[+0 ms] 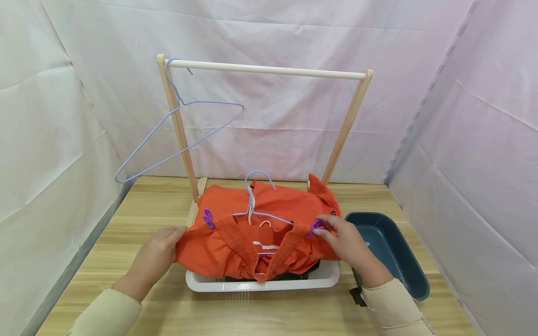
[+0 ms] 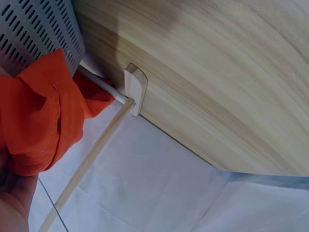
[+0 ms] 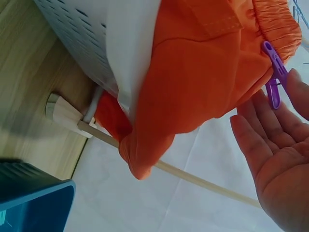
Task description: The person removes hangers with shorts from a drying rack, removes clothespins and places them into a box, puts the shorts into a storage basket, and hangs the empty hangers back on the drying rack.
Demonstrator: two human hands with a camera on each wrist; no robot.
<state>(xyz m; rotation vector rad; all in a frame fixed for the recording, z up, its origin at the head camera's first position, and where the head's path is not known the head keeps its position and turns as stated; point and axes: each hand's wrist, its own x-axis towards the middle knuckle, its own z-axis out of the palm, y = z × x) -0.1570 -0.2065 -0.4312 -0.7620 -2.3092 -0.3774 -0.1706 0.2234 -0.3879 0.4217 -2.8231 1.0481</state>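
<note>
An orange garment (image 1: 201, 254) is being held over a white basket (image 1: 262, 285), its sides spilling past the basket's left and right rims. Its gathered waistband (image 1: 235, 233) is lying above the front part of the basket, and a blue hanger (image 1: 251, 200) is being partly enclosed by it, the hook rising above the basket's middle. At the basket's left side, the garment's edge is being held by the left hand (image 1: 155, 254); the fingertips are being partly covered by cloth, so how tightly they are closed cannot be told. Above the basket's right side, a purple clip (image 3: 274, 60) on the waistband is being pinched by the right hand (image 1: 350, 240) between thumb and fingers, with little more than the clip's width between them. A second purple clip (image 1: 208, 219) is gripping the cloth above the basket's left part. Behind the basket, a white rail (image 1: 265, 69) is being supported by wooden posts (image 1: 346, 128), and a bare blue hanger (image 1: 147, 141) is being carried by it, behind and left of the basket. Right of the basket, a dark teal tub (image 1: 386, 242) is being partly hidden by the right forearm.
</note>
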